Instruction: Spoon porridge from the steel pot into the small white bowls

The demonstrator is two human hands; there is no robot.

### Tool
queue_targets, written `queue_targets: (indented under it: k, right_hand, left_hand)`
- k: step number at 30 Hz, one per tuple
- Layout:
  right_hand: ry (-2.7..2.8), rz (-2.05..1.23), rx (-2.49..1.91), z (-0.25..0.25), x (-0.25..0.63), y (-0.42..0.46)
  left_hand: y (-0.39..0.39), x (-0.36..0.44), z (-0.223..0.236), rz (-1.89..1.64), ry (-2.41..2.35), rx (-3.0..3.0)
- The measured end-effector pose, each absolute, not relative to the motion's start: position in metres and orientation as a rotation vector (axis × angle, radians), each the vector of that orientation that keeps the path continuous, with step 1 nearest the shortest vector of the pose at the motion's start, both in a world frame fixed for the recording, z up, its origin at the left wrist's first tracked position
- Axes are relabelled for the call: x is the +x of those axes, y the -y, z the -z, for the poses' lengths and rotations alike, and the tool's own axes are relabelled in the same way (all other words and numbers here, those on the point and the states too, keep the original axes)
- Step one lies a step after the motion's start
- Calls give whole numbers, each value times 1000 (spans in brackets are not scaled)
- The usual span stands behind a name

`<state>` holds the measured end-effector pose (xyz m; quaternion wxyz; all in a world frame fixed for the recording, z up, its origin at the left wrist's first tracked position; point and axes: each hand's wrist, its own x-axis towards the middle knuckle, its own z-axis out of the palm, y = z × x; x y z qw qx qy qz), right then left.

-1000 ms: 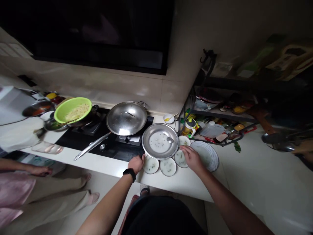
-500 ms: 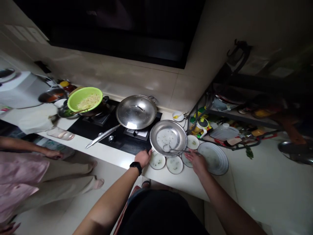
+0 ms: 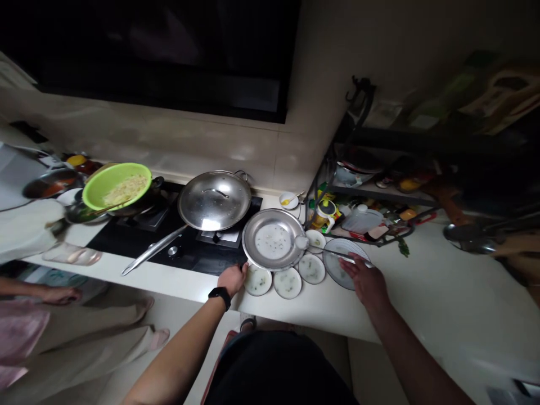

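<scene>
A wide steel basin (image 3: pixel 250 241) holds whitish liquid with green bits. My left hand (image 3: pixel 233 279) grips its near left rim, fingers partly hidden. My right hand (image 3: pixel 368 281) is closed around the handle of a ladle (image 3: pixel 333 253). The scoop is at the basin's right rim and looks filled with pale liquid. Small dishes of similar liquid sit along the basin's near and right sides: one dish (image 3: pixel 258 280) by my left hand, another dish (image 3: pixel 287 283), a third dish (image 3: pixel 311 269) and one more dish (image 3: pixel 316 241). Beneath the ladle handle lies a larger patterned plate (image 3: pixel 335 270).
A lidded wok (image 3: pixel 215 201) stands on the black stove (image 3: pixel 139 241), its long handle pointing toward me. To the left is a green bowl (image 3: pixel 97 188) with pale shreds. Behind the dishes, a dark rack (image 3: pixel 379 194) holds jars. A person (image 3: pixel 80 332) stands at left.
My right hand has moved right, lifting the ladle from the liquid inside the basin to its right rim. My left hand stays at the basin's rim. The view has turned to the right.
</scene>
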<state>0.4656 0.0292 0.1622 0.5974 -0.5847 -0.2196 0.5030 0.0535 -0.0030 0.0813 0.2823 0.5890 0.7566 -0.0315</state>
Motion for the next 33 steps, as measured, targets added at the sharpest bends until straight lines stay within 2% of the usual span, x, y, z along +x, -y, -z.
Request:
queue_targets:
  k: [8,10,13,16,18,27,30,33]
  right_hand:
    - [610,-781,-1529,-186,546,7]
    - [832,-678,-1672,-187,551,15]
    - [1459,-459,-1793,-188,549,22]
    - [1984,-234,-1633,-189,531,24]
    - [2103,-174,-1521,-191,509,19]
    - [1844,-561,-1350,-159,374,-63]
    - [1743,-680,-1385,-142,354,-82]
    - [1685,-773,-1413,-133,349,-89]
  left_hand:
    - [-2,57,-83,151,-2013,1609]
    - [-2,58,-84,159,-2019,1611]
    - [-2,59,-85,159,-2021,1612]
    - [-1,60,-87,155,-2030,1596]
    - [0,60,-88,146,-2037,1578]
    - [-3,55,-85,65,-2036,1491]
    - [-13,51,-81,-124,-2066,1398]
    - [-27,52,-78,-460,-1985,1150]
